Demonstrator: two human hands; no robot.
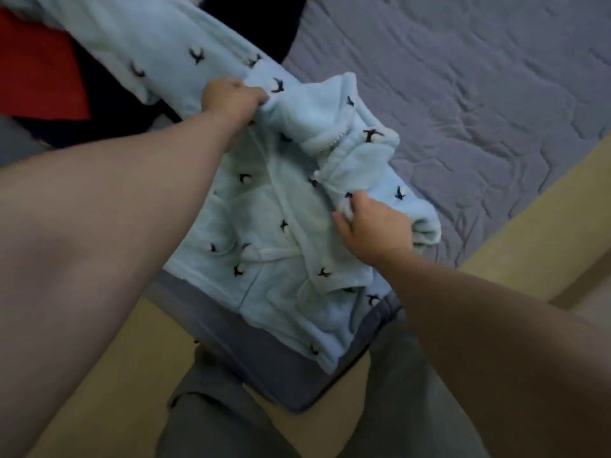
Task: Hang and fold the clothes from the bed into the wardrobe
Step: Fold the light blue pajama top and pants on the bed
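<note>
A pale blue fleece garment (264,226) with small dark bird prints lies across the corner of the bed (463,94), which has a grey quilted cover. One long part of it stretches away to the upper left. My left hand (231,100) grips a bunched fold of the fleece near the middle of the garment. My right hand (373,226) pinches the fabric at the garment's right side, beside a rolled sleeve. The garment's lower edge hangs over the bed's corner.
A red piece of clothing (39,67) and a dark one (251,18) lie on the bed at the upper left and top. Beige floor (545,209) runs along the bed's right side. My grey trousers (231,408) are below, against the bed corner.
</note>
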